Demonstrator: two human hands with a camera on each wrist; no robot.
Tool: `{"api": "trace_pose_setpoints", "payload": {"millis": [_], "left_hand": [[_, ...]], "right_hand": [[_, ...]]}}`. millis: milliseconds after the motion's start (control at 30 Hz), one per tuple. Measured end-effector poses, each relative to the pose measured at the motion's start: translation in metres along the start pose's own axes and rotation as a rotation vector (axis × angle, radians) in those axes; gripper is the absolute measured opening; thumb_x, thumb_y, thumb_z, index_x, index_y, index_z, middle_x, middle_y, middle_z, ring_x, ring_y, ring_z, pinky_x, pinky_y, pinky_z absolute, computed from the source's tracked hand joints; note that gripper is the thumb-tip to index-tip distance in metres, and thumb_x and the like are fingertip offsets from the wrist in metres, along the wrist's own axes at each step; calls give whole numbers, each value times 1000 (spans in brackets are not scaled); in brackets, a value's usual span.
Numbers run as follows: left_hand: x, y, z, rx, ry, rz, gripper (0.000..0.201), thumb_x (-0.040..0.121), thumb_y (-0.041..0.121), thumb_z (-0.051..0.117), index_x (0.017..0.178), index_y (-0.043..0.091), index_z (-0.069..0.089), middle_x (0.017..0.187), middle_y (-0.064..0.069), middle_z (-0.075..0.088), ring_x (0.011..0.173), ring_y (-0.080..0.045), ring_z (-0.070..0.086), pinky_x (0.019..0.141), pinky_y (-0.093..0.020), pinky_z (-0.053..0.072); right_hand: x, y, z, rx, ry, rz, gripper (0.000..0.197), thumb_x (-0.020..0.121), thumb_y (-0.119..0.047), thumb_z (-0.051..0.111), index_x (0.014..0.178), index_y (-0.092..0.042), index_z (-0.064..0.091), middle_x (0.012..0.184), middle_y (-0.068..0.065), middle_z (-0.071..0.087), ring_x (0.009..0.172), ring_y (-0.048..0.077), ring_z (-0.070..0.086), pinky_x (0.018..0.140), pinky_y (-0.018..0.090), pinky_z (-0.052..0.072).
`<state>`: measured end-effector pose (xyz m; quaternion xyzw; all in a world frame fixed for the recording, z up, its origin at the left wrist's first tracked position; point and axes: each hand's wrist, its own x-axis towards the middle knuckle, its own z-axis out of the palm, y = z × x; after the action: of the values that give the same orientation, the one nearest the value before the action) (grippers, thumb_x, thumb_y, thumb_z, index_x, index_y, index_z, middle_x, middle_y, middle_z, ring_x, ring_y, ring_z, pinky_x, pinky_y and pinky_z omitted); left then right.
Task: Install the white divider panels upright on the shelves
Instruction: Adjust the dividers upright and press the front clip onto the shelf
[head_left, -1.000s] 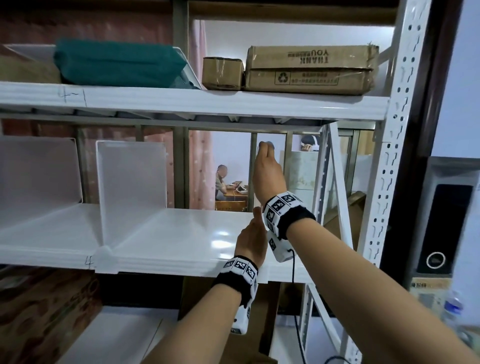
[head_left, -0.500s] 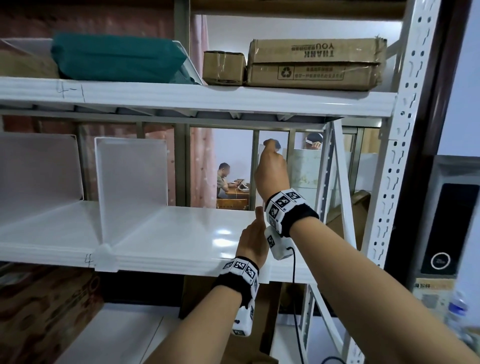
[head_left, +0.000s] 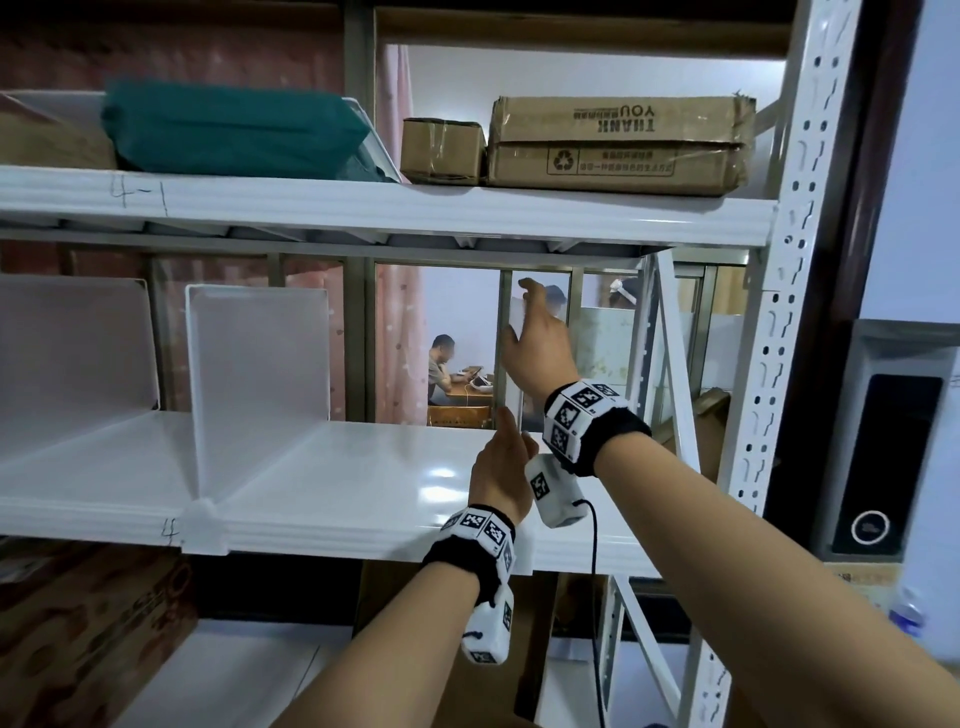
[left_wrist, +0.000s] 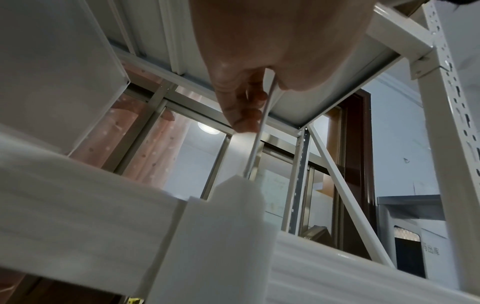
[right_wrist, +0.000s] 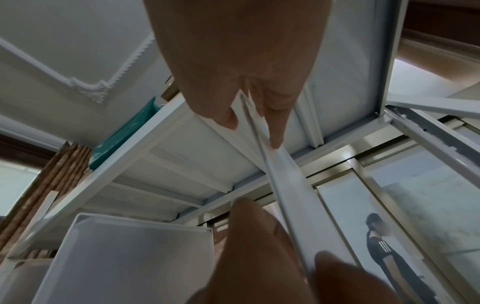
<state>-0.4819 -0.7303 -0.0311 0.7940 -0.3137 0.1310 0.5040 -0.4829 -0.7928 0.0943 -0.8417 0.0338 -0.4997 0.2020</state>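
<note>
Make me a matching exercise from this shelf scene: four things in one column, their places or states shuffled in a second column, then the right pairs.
Things
1. left hand
2. right hand
3. green bundle
4. installed divider

Places or states
A. lies on the upper shelf
B. holds the new panel low, near its clip
C. stands upright, untouched, to the left
D. holds the new panel near its top

Pairs: 1-B, 2-D, 3-A, 4-C

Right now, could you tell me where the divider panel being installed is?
In the head view the divider panel stands edge-on near the right end of the middle shelf, held between the left hand below and right hand above.
</note>
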Motion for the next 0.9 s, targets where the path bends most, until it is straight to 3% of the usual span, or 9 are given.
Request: {"api": "trace_pose_setpoints", "payload": {"millis": [133, 233, 300, 367, 467, 600, 733, 800, 900], "left_hand": [[3, 5, 5, 14, 22, 2, 15, 101, 26, 26, 89, 19, 32, 72, -3, 50, 61, -20, 41, 64, -35, 38], [1, 7, 2, 12, 11, -15, 10, 99, 17, 29, 94, 9, 33, 71, -15, 41, 63, -23, 34, 64, -36, 38], [1, 9, 0, 7, -18, -22, 9, 99, 18, 30, 91, 12, 30, 68, -9, 39, 64, -24, 33, 64, -37, 38], [0, 10, -3, 35, -45, -25, 2, 98, 17, 34, 99, 16, 34, 72, -6, 47, 65, -22, 38, 67, -36, 43], [2, 7, -4, 42, -77, -3, 29, 96, 13, 43, 125, 12, 37, 91, -12, 63, 81, -29, 60, 80, -39, 53], [0, 7, -5, -50, -80, -40, 42, 93, 33, 40, 125, 6, 44, 100, -16, 66, 89, -32, 62, 85, -39, 53], [-2, 7, -7, -56, -25, -27, 29, 101, 34, 33, 84, 13, 44, 73, -13, 52, 64, -22, 42, 73, -43, 47], [-2, 8, -10, 40, -54, -25, 11, 101, 24, 38, 105, 17, 45, 84, -13, 60, 71, -26, 55, 76, -44, 52], [-4, 0, -5, 106, -115, -63, 34, 101, 19, 36, 134, 11, 30, 102, -21, 62, 95, -37, 63, 84, -43, 54]], "right_hand": [[7, 6, -5, -61, -86, 53, 43, 97, -8, 43, 140, -7, 38, 99, 21, 67, 91, 36, 63, 72, 33, 47], [2, 6, -1, -71, -151, 68, 50, 94, -1, 40, 142, -10, 29, 82, 19, 62, 81, 37, 61, 72, 45, 54], [2, 7, 4, -99, -168, 79, 59, 89, 6, 38, 144, -9, 23, 79, 20, 61, 72, 35, 59, 65, 43, 54], [6, 9, 9, -131, -164, 84, 64, 85, 11, 38, 144, -7, 20, 81, 22, 63, 65, 31, 57, 54, 36, 46], [9, 9, 14, -134, -167, 84, 63, 84, 13, 42, 142, -4, 21, 82, 22, 64, 63, 30, 56, 50, 30, 37], [9, 10, 13, -165, -169, 63, 61, 84, 14, 42, 141, 1, 22, 77, 18, 56, 63, 27, 50, 44, 24, 25], [9, 8, 12, -149, -177, 68, 60, 85, 11, 41, 141, 0, 23, 74, 16, 53, 67, 30, 50, 47, 28, 29], [8, 6, 10, -85, -206, 90, 58, 88, 5, 45, 141, -5, 22, 78, 17, 56, 71, 34, 54, 57, 34, 43], [3, 8, 8, -10, -224, 111, 64, 88, 2, 48, 142, -15, 19, 85, 20, 58, 65, 31, 56, 59, 36, 46]]}}
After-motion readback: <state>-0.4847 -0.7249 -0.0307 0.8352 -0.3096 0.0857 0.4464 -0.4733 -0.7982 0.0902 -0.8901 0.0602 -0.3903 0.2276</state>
